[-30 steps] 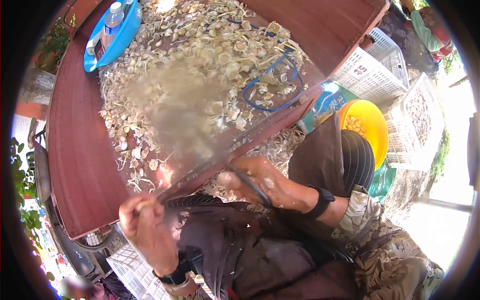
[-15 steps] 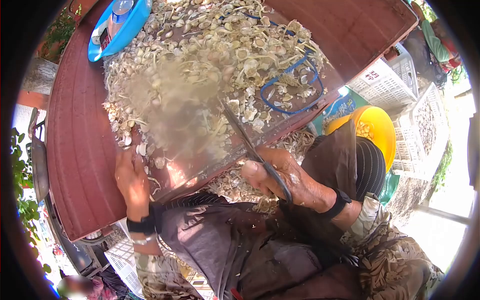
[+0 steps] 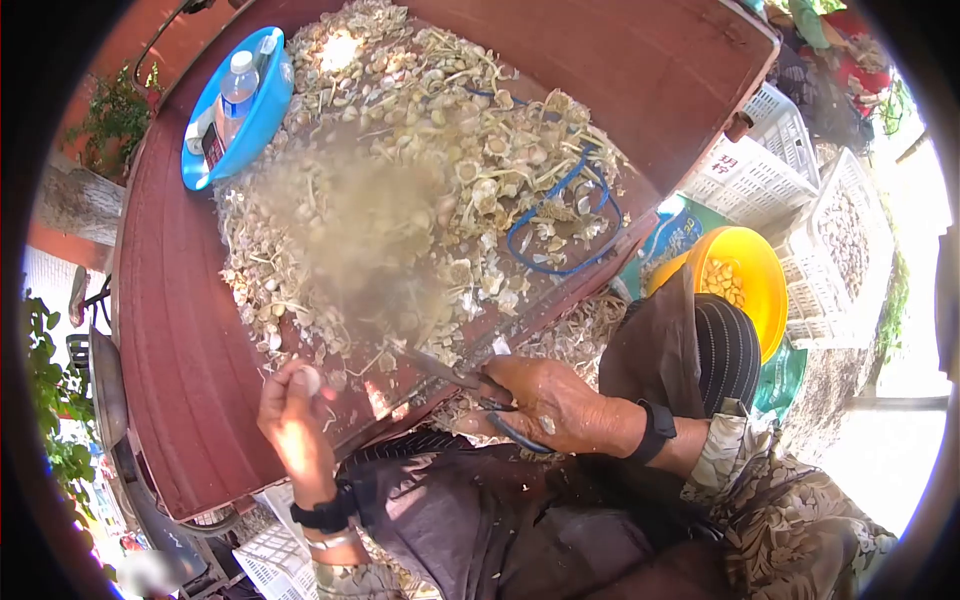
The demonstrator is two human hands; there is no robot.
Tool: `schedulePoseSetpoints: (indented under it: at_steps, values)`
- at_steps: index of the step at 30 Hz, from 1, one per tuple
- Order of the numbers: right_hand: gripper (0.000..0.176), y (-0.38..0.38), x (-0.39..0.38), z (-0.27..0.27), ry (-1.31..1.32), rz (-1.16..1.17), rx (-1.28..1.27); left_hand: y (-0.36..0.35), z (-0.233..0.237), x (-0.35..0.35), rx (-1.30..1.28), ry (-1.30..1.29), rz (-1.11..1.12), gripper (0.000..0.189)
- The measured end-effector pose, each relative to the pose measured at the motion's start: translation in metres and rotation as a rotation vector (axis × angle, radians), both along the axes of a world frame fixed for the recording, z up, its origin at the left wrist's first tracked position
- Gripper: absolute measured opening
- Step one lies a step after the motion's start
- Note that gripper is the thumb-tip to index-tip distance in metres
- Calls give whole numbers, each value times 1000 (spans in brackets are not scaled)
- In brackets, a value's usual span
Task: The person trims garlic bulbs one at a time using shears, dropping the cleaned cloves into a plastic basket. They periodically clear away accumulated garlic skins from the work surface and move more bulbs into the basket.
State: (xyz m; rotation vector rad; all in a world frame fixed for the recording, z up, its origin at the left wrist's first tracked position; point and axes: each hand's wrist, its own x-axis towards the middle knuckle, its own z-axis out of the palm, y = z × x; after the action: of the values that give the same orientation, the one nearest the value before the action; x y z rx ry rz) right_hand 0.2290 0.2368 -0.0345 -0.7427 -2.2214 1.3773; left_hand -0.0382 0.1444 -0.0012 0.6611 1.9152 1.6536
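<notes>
1 pair of scissors (image 3: 447,373), diagonal, blades pointing up-left

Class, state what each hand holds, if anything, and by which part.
The right hand's grip holds scissors by the handles. The left hand's grip pinches what looks like a garlic clove; which part of it cannot be told.

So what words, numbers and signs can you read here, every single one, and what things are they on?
"玥柠", as best it reads: two red characters on the white crate.
Too blurred to read: the pale marks on the blue printed patch beside the yellow bucket.
Too small to read: any print on the bottle in the blue basin.
I can't make out any numbers.
</notes>
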Motion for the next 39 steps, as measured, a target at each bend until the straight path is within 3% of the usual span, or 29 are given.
schedulePoseSetpoints:
  at_steps: [4,9,12,13,16,20,23,26,29,31,33,34,35,36,38,39]
  values:
    - [57,-8,-1,1,-7,-82,248,-6,17,71,-38,75,-181,25]
    - [52,-12,4,0,-34,-54,386,-13,10,94,141,-12,-201,16]
    - [51,-17,6,6,-137,31,213,-16,9,98,211,-32,-211,16]
    - [43,-18,8,7,-87,12,230,-15,12,101,237,-35,-216,16]
    - [35,-10,10,6,-20,218,-57,-19,5,91,270,-137,-224,12]
    - [57,-8,6,3,124,330,-217,-22,9,88,278,-158,-266,9]
    - [56,-8,9,22,-14,424,-917,-30,6,82,299,-214,-274,9]
    - [61,-12,8,29,-39,458,-975,-37,6,79,333,-320,-258,9]
    - [71,-14,2,19,54,289,-911,-52,12,74,352,-380,-192,9]
    - [69,-11,2,23,115,149,-894,-68,24,72,327,-393,-206,10]
    - [67,-3,5,21,153,46,-864,-105,30,57,122,49,52,10]
    - [66,-1,5,23,180,19,-867,-135,32,38,-239,351,187,13]
    - [65,0,6,28,203,-11,-875,-160,29,25,-464,752,167,18]
    - [64,1,7,30,223,-42,-883,-178,32,17,-872,1438,128,24]
    - [64,2,5,22,145,38,-852,-179,35,13,-666,1388,146,23]
    - [64,1,1,19,121,56,-852,-169,36,13,-584,1141,125,22]
